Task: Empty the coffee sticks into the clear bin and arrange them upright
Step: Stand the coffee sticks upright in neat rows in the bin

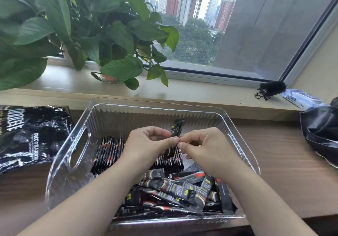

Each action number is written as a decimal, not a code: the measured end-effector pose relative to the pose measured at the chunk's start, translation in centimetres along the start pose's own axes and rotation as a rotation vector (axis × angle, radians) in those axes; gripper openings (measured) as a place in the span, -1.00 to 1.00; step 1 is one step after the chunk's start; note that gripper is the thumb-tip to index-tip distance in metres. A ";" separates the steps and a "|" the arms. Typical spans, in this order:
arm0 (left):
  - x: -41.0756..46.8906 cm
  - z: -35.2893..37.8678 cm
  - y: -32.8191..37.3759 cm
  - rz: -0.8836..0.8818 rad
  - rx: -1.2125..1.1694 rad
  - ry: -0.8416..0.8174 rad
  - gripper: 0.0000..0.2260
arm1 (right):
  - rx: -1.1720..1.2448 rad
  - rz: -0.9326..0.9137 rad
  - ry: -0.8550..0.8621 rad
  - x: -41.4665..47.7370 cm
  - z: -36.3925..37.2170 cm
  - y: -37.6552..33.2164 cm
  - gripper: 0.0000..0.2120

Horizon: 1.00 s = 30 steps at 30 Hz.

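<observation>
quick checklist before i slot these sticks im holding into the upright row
1. Grip: the left hand and right hand both pinch the held sticks above the bin: ok.
2. The upright row is standing on edge, packed together: ok.
3. Room: bare floor of the clear bin shows beyond the row: ok.
4. Held sticks face the same way as the row: cannot tell, the fingers cover most of them.
5. Loose pile at the near end lies flat and jumbled: not ok, yet to be stood up.
6. Bag on the left fully emptied: cannot tell.
</observation>
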<state>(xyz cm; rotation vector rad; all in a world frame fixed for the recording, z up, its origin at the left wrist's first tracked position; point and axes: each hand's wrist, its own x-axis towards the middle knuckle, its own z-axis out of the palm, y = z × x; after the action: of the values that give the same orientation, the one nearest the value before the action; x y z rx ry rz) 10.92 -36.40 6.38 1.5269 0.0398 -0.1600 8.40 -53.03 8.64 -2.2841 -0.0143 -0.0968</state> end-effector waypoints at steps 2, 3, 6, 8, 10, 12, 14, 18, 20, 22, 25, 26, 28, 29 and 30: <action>0.0 -0.1 0.1 -0.022 0.019 -0.018 -0.76 | -0.069 -0.051 0.006 0.0 -0.1 0.1 -0.94; -0.1 -0.2 0.1 -0.027 0.025 -0.021 -0.76 | -0.108 -0.078 0.006 0.0 -0.2 0.1 -0.92; -0.1 -0.2 0.1 -0.015 0.036 -0.008 -0.76 | -0.178 -0.133 -0.017 -0.1 -0.5 -0.3 -0.89; 0.0 -0.2 0.1 -0.005 0.024 0.010 -0.77 | -0.178 -0.124 -0.010 -0.1 -0.6 -0.6 -0.88; 0.2 -0.2 -0.1 0.010 0.015 0.043 -0.77 | -0.157 -0.095 0.027 0.0 -1.0 -0.9 -0.89; 0.3 -0.3 -0.2 0.028 0.011 0.095 -0.77 | -0.179 -0.084 0.047 -0.2 -1.2 -1.1 -0.90; 0.5 -0.4 -0.3 0.039 0.007 0.139 -0.77 | -0.236 -0.081 -0.037 -0.9 -0.8 -1.5 -0.92; 0.8 -0.5 -0.5 0.060 -0.023 0.185 -0.78 | -0.494 -0.141 -0.317 -2.3 0.8 -1.9 -0.80; 0.8 -0.5 -0.5 0.058 -0.029 0.186 -0.78 | -0.576 -0.153 -0.427 -2.6 1.6 -1.7 -0.70; 0.9 -0.5 -0.5 0.061 -0.026 0.184 -0.79 | -0.621 -0.174 -0.474 -2.8 2.0 -1.7 -0.67; 1.0 -0.5 -0.7 0.064 -0.021 0.186 -0.78 | -0.723 -0.197 -0.491 -2.6 2.0 -1.9 -0.72; 1.0 -0.5 -0.7 0.063 -0.017 0.184 -0.79 | -0.758 -0.190 -0.499 -2.5 1.7 -1.9 -0.75; 1.1 -0.6 -0.7 0.066 -0.008 0.182 -0.79 | -0.797 -0.152 -0.532 -2.5 1.3 -2.2 -0.69; 1.1 -0.6 -0.7 0.070 -0.002 0.182 -0.79 | -0.812 -0.140 -0.553 -2.6 1.3 -2.3 -0.64; 1.0 -0.6 -0.7 0.073 0.003 0.182 -0.79 | -0.830 -0.135 -0.570 -2.7 1.2 -2.5 -0.61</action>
<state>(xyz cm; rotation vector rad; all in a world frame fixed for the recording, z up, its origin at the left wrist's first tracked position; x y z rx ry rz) 11.89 -35.89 5.55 1.5404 0.1287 0.0376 5.70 -50.39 9.57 -3.0510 -0.5090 0.5824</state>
